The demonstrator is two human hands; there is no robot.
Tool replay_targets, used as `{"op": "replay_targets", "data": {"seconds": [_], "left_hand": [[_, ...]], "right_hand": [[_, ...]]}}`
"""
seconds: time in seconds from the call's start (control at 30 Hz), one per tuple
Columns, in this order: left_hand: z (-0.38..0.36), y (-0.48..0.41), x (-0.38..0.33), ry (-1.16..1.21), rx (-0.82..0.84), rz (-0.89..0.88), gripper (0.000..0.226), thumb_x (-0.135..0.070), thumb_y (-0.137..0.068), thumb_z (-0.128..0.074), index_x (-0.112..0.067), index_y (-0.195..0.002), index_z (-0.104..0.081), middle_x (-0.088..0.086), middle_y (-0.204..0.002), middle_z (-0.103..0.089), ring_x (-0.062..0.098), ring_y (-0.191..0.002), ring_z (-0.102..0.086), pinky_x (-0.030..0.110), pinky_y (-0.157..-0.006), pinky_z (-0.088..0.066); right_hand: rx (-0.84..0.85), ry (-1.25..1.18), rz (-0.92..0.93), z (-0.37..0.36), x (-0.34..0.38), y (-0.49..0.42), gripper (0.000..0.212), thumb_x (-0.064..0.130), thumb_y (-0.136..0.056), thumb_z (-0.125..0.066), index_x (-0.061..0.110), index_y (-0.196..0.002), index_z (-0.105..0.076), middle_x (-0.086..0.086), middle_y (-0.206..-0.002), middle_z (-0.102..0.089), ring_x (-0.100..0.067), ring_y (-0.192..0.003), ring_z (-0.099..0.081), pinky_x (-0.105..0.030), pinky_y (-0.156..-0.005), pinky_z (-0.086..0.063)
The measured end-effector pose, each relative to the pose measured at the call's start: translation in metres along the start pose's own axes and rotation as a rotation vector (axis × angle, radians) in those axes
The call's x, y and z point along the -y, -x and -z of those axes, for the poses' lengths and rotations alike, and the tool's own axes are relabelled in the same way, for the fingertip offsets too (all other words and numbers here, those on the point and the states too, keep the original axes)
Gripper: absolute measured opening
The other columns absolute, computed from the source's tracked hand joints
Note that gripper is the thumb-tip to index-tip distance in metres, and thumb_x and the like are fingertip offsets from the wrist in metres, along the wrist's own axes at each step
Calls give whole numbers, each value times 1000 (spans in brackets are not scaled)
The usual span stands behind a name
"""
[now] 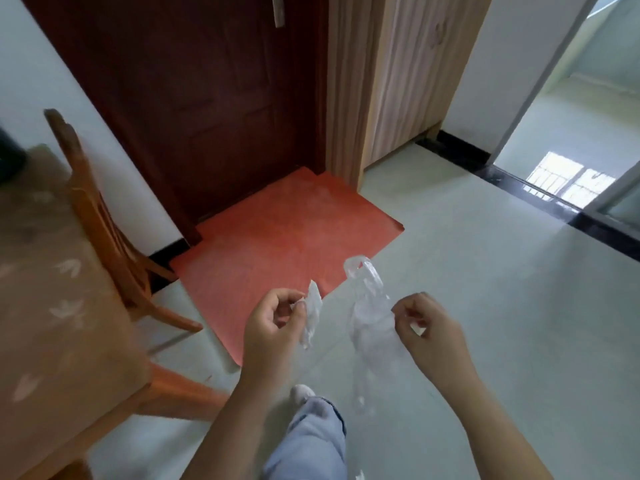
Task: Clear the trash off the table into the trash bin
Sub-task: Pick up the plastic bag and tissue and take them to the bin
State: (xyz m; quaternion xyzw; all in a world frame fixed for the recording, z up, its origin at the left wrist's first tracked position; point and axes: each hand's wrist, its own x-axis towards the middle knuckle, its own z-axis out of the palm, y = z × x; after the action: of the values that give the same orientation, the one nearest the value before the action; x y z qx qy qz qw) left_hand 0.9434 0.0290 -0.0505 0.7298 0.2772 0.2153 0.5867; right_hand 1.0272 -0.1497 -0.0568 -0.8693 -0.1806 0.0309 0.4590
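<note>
Blurred table (52, 271) cut off at left; left hand (273, 327) pinches a plastic scrap (313, 315), right hand (424, 323) clamps a clear bag (370, 317) over open floor (502, 289).

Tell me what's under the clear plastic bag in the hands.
The bag hangs in the air between the left hand and right hand. Beneath it lie pale floor, the red mat's edge and a trouser leg. Its wrinkles blur the floor directly behind.
</note>
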Motion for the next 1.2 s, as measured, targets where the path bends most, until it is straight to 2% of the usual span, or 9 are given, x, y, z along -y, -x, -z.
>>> {"op": "replay_targets", "data": {"seconds": [0.17, 0.33, 0.5, 0.6, 0.7, 0.87, 1.1, 1.2], "left_hand": [[13, -112, -20, 69, -3, -2, 15, -8, -86, -58, -21, -78, -61, -15, -64, -64, 0, -60, -57, 13, -55, -46], [30, -196, -28, 52, -119, -37, 14, -9, -87, -58, -21, -81, -61, -5, -76, -64, 2, -67, -59, 14, -60, -46], [37, -242, -9, 17, -217, 45, 14, -11, -85, -60, -23, -79, -61, -7, -75, -63, -1, -67, -57, 10, -59, -45], [40, -284, 2, 17, -306, 91, 11, -15, -86, -61, -24, -80, -61, -7, -72, -62, -2, -61, -55, 13, -56, -44], [44, -338, 2, -27, -383, 76, 9, -15, -86, -60, -23, -81, -61, -5, -74, -62, 2, -65, -56, 14, -60, -45], [61, -425, -17, -71, -528, 41, 6, -18, -85, -60, -23, -83, -62, -2, -72, -62, 14, -67, -57, 24, -62, -45], [98, -482, -22, -58, -812, 68, 16, -4, -84, -60, -18, -78, -63, 8, -67, -60, 7, -59, -53, 15, -57, -42], [120, -495, -12, -12, -889, 101, 13, -11, -83, -62, -22, -79, -63, -3, -72, -62, 5, -59, -54, 15, -58, -43]], "right_hand": [[104, 44, 101, -35, 37, -124, 17, -5, -76, -56, 11, -71, -57, -2, -76, -59, -8, -73, -50, -10, -59, -37], [172, 37, 232, -83, 62, -220, 20, -7, -76, -57, 13, -72, -59, 0, -72, -55, -11, -71, -49, -16, -58, -39], [227, 45, 326, -135, 74, -287, 24, -12, -71, -60, 12, -68, -59, -1, -70, -57, -13, -67, -51, -18, -54, -40], [295, 52, 391, -165, 83, -338, 21, -10, -72, -62, 10, -68, -59, 3, -71, -57, -7, -61, -53, -9, -55, -40], [363, 20, 459, -192, 94, -396, 18, -9, -73, -62, 9, -70, -60, 11, -72, -54, 0, -70, -53, -6, -58, -39], [457, -34, 596, -232, 133, -495, 18, -8, -72, -62, 11, -73, -60, 3, -74, -57, -7, -69, -54, -18, -57, -44], [621, -140, 673, -295, 189, -580, 21, -2, -78, -60, 19, -74, -58, 12, -77, -57, -4, -78, -56, -10, -64, -43], [679, -167, 713, -336, 212, -594, 18, -5, -77, -59, 13, -74, -60, 9, -76, -58, -6, -77, -56, -10, -63, -43]]}}
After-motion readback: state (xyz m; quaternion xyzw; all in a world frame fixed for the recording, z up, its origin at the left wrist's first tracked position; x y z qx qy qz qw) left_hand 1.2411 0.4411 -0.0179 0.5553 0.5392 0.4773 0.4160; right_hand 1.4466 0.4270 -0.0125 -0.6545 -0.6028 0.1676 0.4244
